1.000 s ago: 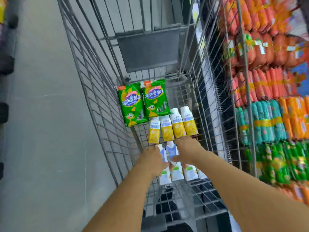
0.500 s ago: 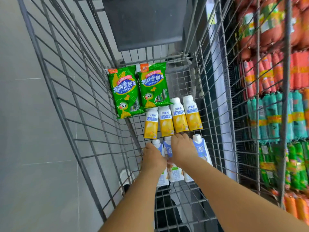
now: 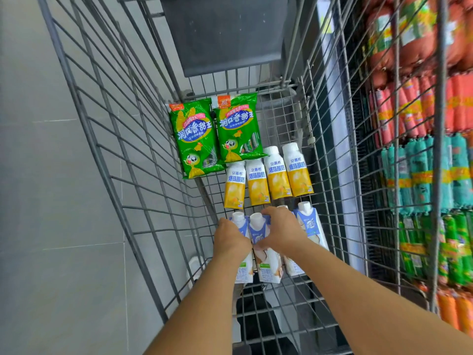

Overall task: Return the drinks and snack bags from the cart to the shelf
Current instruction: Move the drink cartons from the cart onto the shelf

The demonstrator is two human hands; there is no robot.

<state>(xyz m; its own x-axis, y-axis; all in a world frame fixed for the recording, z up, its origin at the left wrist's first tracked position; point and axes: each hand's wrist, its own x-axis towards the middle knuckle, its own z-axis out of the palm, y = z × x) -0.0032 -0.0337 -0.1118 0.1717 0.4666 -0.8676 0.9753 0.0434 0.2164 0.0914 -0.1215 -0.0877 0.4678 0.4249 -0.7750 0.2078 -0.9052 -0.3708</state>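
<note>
Deep in the wire cart [image 3: 122, 180] lie two green snack bags [image 3: 217, 134], a row of several yellow drink bottles [image 3: 268, 178], and nearest me a row of several blue-and-white drink cartons [image 3: 263, 262]. My left hand [image 3: 230, 239] is closed on the leftmost blue-and-white carton. Beside it, my right hand [image 3: 281, 231] grips the neighbouring cartons around their upper parts, hiding one almost fully. The rightmost carton [image 3: 311, 224] lies free beside my right hand.
A grey child-seat flap [image 3: 225, 34] hangs at the cart's far end. To the right, through the cart wall, a shelf [image 3: 419, 175] holds red, teal and green sausage packs. Grey tiled floor [image 3: 46, 201] lies on the left.
The view has closed in on the cart's bottom. Both hands stay on the blue-and-white cartons and have tightened around them.
</note>
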